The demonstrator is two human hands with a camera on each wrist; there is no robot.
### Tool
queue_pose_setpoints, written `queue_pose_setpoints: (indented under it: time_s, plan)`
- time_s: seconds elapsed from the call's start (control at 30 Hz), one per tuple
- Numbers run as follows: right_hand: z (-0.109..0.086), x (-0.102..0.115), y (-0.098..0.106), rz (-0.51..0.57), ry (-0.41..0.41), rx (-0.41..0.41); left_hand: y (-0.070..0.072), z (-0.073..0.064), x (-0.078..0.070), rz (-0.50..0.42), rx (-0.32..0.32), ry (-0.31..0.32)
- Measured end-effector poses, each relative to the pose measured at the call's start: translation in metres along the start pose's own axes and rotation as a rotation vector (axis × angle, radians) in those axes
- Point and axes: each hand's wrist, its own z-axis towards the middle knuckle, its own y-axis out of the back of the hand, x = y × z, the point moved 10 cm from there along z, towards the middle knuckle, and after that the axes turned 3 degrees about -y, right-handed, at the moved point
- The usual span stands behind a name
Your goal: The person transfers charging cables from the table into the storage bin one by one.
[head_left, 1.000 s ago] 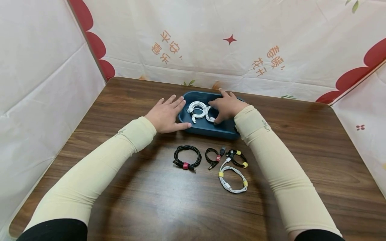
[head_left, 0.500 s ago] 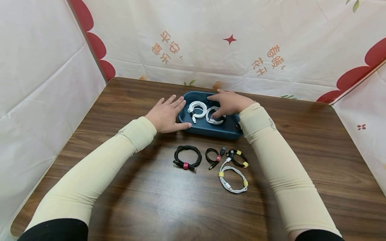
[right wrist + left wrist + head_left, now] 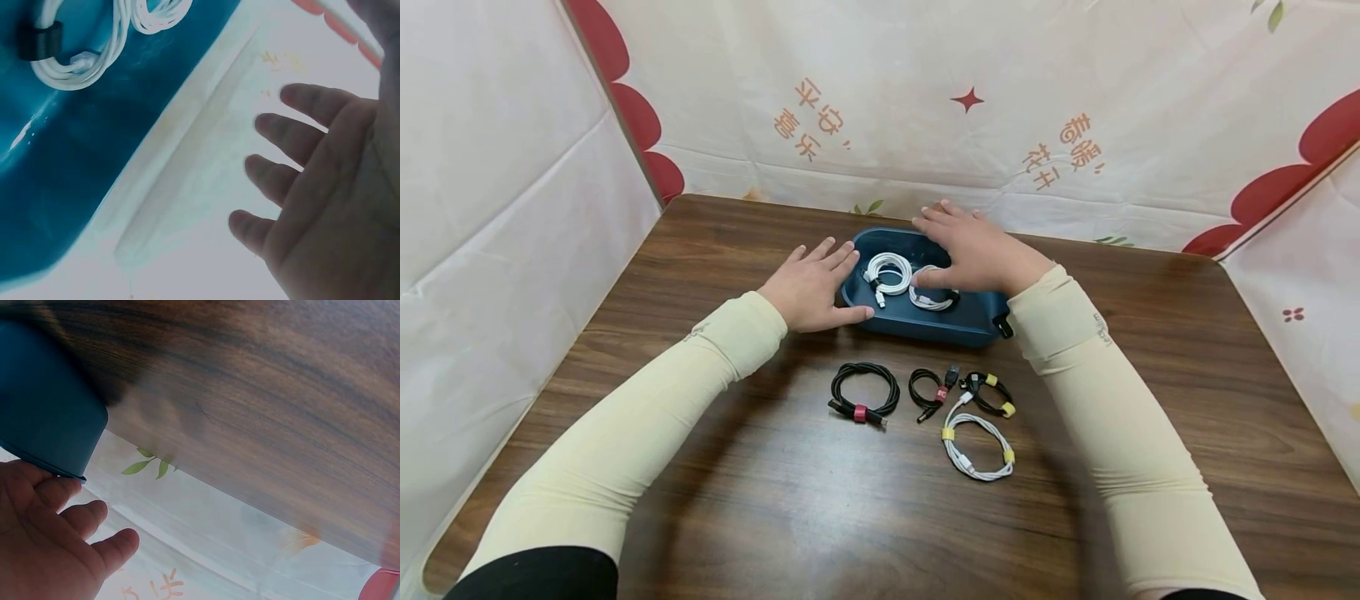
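Observation:
A blue plastic bin (image 3: 917, 329) holds two coiled white cables. The left coil (image 3: 905, 275) lies flat; the right coil (image 3: 932, 306) has a black strap (image 3: 40, 40) and is partly covered by my right hand (image 3: 985, 257) in the head view. That hand hovers over the bin's right side with fingers spread and nothing in its grasp. In the right wrist view its fingers stretch out past the bin's edge, apart from the coils. My left hand (image 3: 811, 292) is spread at the bin's left end, its fingertips at the rim in the left wrist view.
In front of the bin lie a black cable coil (image 3: 891, 390) with a red strap, a smaller black coil (image 3: 917, 395), a black coil (image 3: 995, 406) with yellow ties and a white coil (image 3: 957, 451) with yellow ties. A printed cloth (image 3: 880, 108) hangs behind the wooden table (image 3: 760, 500).
My right hand has risen off the right white coil and drawn back to the right, its fingers straightening. The coil stays in the bin. My left hand keeps its place.

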Motion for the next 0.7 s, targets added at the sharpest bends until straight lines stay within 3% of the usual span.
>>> queue_pose_setpoints:
  time_s: [0.37,0.7]
  plan:
    - [-0.041,0.016,-0.001,-0.108,0.052,-0.096,-0.001,0.0,0.001,-0.004,-0.002,0.002]
    - [-0.084,0.024,-0.025,-0.132,0.103,-0.101,0.0,-0.002,0.0,-0.008,0.003,-0.005]
